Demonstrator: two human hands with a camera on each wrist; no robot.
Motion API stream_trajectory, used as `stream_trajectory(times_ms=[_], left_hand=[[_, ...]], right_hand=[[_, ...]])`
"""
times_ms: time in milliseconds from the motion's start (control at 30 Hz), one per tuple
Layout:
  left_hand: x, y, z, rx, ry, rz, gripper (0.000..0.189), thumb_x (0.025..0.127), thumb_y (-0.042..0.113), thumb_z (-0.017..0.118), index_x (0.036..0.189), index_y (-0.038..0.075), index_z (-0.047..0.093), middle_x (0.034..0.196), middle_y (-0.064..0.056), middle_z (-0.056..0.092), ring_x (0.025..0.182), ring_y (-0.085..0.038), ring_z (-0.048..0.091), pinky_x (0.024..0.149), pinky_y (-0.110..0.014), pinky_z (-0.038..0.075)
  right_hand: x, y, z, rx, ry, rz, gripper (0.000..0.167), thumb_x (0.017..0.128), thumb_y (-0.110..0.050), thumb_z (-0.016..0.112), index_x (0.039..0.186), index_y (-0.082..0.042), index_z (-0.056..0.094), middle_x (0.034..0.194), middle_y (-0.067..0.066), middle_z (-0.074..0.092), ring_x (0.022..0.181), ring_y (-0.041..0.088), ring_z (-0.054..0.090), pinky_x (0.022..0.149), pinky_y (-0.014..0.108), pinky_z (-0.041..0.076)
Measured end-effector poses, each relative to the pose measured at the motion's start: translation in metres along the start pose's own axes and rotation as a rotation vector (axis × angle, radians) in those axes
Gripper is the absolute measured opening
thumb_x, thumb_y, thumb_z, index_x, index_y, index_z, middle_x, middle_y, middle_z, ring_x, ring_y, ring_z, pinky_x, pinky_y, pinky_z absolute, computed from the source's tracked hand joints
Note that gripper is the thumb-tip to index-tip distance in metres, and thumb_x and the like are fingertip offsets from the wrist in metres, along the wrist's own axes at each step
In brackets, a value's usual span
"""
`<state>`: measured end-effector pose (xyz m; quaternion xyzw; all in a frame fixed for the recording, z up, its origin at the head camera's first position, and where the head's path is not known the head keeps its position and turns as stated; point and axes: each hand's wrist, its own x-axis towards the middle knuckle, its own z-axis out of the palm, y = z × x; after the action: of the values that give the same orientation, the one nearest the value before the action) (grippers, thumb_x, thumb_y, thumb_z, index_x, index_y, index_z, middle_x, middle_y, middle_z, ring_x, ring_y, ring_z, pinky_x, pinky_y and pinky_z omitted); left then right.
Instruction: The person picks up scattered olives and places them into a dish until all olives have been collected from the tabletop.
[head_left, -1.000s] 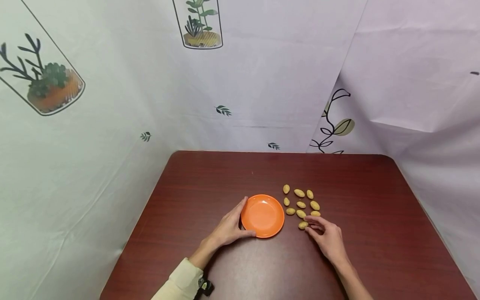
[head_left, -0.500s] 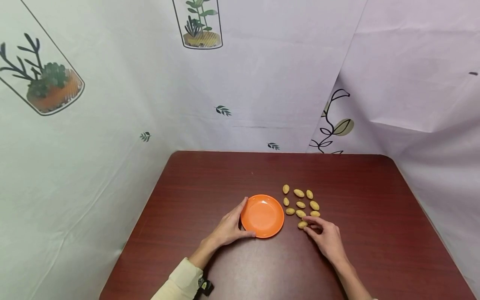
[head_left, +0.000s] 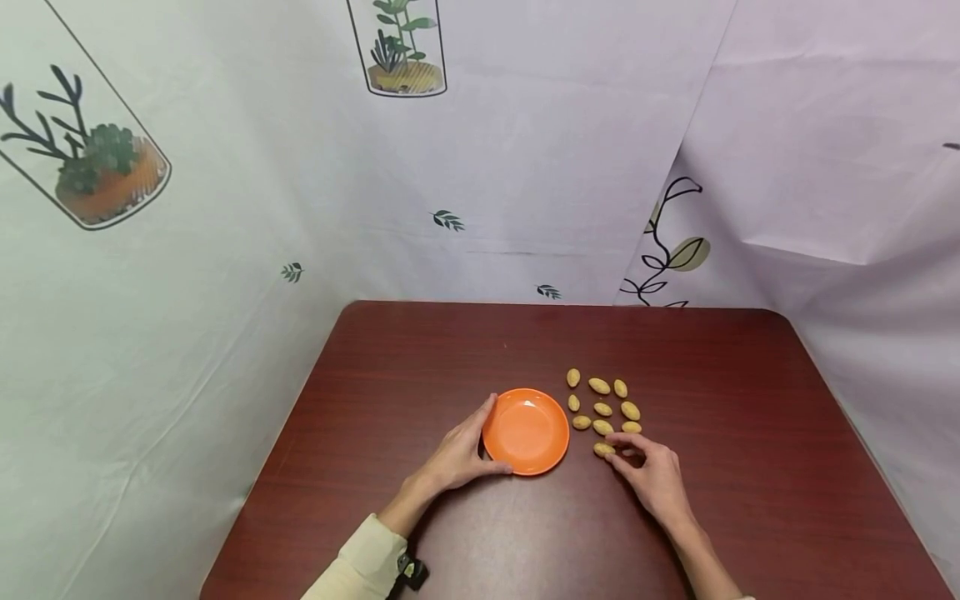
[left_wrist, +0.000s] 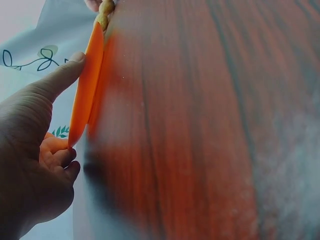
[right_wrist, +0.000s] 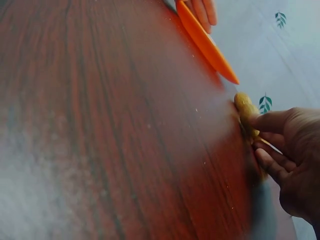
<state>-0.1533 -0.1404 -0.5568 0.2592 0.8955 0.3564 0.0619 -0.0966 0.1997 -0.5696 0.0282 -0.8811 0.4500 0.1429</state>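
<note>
"Looking from the head, what has just changed?"

"Very little: the nearest pod (head_left: 602, 450) has slid slightly toward the orange plate (head_left: 525, 432), the right hand (head_left: 654, 477) easing over with it. Thumb and fingertips pinch the pod's right end. Nine other pods (head_left: 602, 409) lie on the table (head_left: 420, 350) just beyond it, all right of the plate."

"Has the plate shifted?"

"No. The left hand (head_left: 452, 459) holds its left side, well apart from the right."

"And the left wrist's view?"

"Thumb on the near rim, fingers bent against the far edge, plate clasped between."

"The right wrist's?"

"Thumb pressed on a pod, fingers curled close by, a gap before the plate. I can't tell whether the pod touches the table."

"Meaning what?"

"With the plate bare, I'd judge it a small adjustment of the pinch, little more."
</note>
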Motion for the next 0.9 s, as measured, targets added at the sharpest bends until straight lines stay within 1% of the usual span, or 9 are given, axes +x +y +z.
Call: stream_trajectory(times_ms=[100,233,300,433,533,633,733,900], left_hand=[[0.0,0.0,0.0002,0.009,-0.003,-0.006,0.123,0.08,0.046,0.094,0.17,0.005,0.02,0.172,-0.015,0.029,0.156,-0.031,0.034,0.121,-0.054,0.035],[-0.0001,0.0,0.0003,0.014,-0.007,-0.014,0.123,0.08,0.046,0.094,0.17,0.006,0.02,0.172,-0.016,0.029,0.155,-0.032,0.035,0.121,-0.054,0.035],[-0.0001,0.0001,0.0003,0.011,-0.007,-0.016,0.123,0.08,0.046,0.094,0.17,0.007,0.02,0.172,-0.017,0.03,0.155,-0.033,0.035,0.121,-0.055,0.036],[-0.0002,0.0005,0.0002,0.014,-0.009,-0.02,0.123,0.08,0.047,0.094,0.17,0.007,0.02,0.172,-0.017,0.03,0.155,-0.033,0.036,0.12,-0.056,0.036],[-0.0004,0.0009,0.0,0.017,-0.014,-0.025,0.123,0.081,0.047,0.093,0.171,0.007,0.019,0.172,-0.017,0.029,0.155,-0.034,0.035,0.12,-0.057,0.036],[-0.0008,0.0016,-0.0004,0.015,-0.021,-0.031,0.123,0.081,0.047,0.093,0.171,0.008,0.019,0.172,-0.017,0.028,0.155,-0.034,0.034,0.121,-0.057,0.035],[-0.0011,0.0018,-0.0005,0.016,-0.025,-0.034,0.122,0.082,0.047,0.093,0.171,0.008,0.019,0.172,-0.018,0.028,0.156,-0.034,0.033,0.121,-0.056,0.035],[-0.0011,0.0025,-0.0007,0.017,-0.024,-0.028,0.122,0.082,0.046,0.093,0.171,0.007,0.018,0.172,-0.019,0.028,0.156,-0.034,0.033,0.121,-0.057,0.035]], right_hand=[[-0.0008,0.0021,0.0002,0.023,0.022,-0.031,0.03,0.079,0.008,0.089,0.105,-0.007,0.082,0.098,0.003,0.079,0.082,0.015,0.074,0.073,0.011,0.052],[-0.0017,0.0063,0.0003,0.078,0.028,-0.049,0.031,0.079,0.01,0.088,0.105,-0.006,0.081,0.099,0.004,0.079,0.082,0.011,0.073,0.074,0.01,0.053],[-0.0019,0.0083,-0.0002,0.135,0.015,-0.046,0.031,0.08,0.012,0.087,0.107,-0.004,0.08,0.101,0.007,0.079,0.083,0.011,0.074,0.075,0.012,0.055],[-0.0013,0.01,-0.0018,0.287,-0.027,-0.043,0.032,0.084,0.015,0.083,0.111,0.0,0.079,0.105,0.016,0.078,0.086,0.017,0.077,0.077,0.017,0.058],[-0.0004,0.0093,-0.0025,0.361,-0.048,-0.048,0.03,0.085,0.014,0.082,0.113,0.002,0.078,0.108,0.02,0.077,0.089,0.014,0.077,0.078,0.018,0.059],[0.0007,0.0077,-0.0023,0.392,-0.06,-0.053,0.029,0.086,0.011,0.082,0.113,0.002,0.079,0.11,0.021,0.076,0.091,0.008,0.075,0.079,0.018,0.059],[0.0022,0.0059,-0.0016,0.411,-0.072,-0.056,0.027,0.086,0.01,0.083,0.112,0.002,0.08,0.11,0.021,0.076,0.093,0.006,0.073,0.08,0.019,0.059],[0.0049,0.0043,0.001,0.451,-0.12,-0.047,0.023,0.088,0.007,0.082,0.111,0.001,0.08,0.109,0.02,0.077,0.094,0.015,0.075,0.082,0.022,0.06]])
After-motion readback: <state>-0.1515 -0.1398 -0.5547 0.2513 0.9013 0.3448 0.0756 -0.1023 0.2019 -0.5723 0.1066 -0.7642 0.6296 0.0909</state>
